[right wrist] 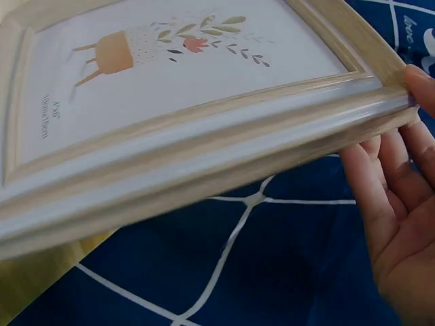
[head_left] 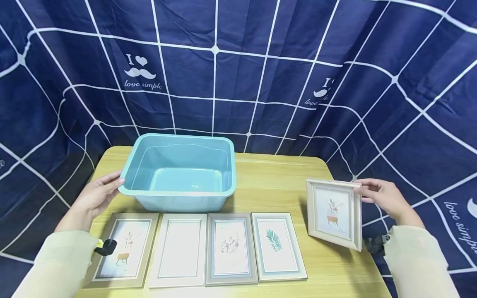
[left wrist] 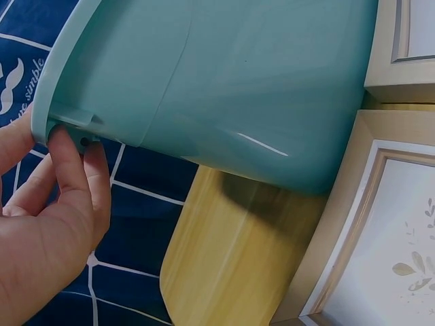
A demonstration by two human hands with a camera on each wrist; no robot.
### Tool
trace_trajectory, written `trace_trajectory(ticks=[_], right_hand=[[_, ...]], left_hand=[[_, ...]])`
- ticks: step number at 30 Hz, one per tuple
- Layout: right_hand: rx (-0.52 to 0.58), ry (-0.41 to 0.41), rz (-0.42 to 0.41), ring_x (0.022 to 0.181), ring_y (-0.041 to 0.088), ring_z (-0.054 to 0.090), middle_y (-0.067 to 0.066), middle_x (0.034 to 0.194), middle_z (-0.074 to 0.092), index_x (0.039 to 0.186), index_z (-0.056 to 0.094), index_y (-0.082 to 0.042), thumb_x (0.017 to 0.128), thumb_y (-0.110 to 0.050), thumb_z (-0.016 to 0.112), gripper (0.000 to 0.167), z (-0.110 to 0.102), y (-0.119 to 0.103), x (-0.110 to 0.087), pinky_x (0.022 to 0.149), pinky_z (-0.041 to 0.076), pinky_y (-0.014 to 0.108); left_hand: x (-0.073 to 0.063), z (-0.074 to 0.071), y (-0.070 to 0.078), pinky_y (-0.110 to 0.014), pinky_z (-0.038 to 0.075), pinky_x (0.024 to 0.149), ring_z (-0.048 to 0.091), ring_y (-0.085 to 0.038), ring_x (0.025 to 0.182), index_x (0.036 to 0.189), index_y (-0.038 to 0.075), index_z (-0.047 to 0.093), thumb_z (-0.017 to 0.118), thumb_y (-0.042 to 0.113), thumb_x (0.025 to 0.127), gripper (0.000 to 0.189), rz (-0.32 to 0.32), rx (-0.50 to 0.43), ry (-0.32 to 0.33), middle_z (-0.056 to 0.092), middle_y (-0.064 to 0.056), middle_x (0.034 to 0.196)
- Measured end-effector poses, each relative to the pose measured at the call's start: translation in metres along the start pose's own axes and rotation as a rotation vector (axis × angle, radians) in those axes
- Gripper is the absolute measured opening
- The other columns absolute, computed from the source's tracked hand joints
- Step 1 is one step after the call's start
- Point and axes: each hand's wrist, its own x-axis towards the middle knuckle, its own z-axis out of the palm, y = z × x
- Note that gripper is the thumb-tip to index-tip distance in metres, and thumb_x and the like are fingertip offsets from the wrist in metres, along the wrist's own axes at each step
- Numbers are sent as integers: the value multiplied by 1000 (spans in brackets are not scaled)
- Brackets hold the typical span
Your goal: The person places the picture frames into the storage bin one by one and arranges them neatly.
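Right hand (head_left: 384,198): one, thumb and fingers pinching the upper right corner of a pale wood picture frame (head_left: 331,211), potted-plant print facing out, tilted upright at the table's right end; whether its lower edge touches the wood I cannot tell from here. Left hand (head_left: 97,194): one, thumb and fingers clamped on the left rim of a light blue basin (head_left: 179,203), which stands toward the back left of the table (head_left: 275,174), bare inside. In front of it, one row of four frames lying flat, left to right: brown frame (head_left: 124,250), potted plant; white frame (head_left: 179,250), pale insert; grey frame (head_left: 231,249), faint print; cream frame (head_left: 278,247), green leaf. Behind all: navy curtain (head_left: 238,78), white grid.
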Motion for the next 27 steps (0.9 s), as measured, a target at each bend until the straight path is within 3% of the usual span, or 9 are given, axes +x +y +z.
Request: trace_trajectory(ticks=[8,11,17,27], right_hand=[[-42,87,-44,77,-2,64,-20,86,64,116,54,16,91,-15,67,42,4,-14,4,65,55,21],[-39,118,-65,76,-2,64,-15,86,66,115,56,13,91,-14,67,38,8,-21,6,65,55,21],[52,198,-145,74,-2,65,-13,84,67,106,64,2,88,-5,68,20,19,-36,11,64,54,19],[45,350,-255,68,-3,63,-18,81,64,111,61,12,84,4,69,29,39,-61,17,60,52,14]], left_hand=[[1,0,-1,-15,51,76,64,-7,86,99,18,75,53,-7,94,33,8,-11,-12,70,3,98],[0,-1,-1,-15,50,76,64,-7,87,99,18,74,52,-7,94,34,9,-11,-16,69,3,99],[0,-2,-1,-15,50,77,64,-7,88,99,18,74,51,-8,94,34,9,-12,-18,69,4,100],[1,-1,-1,-15,50,78,65,-8,88,99,17,74,52,-8,94,33,21,-23,-33,69,2,99]])
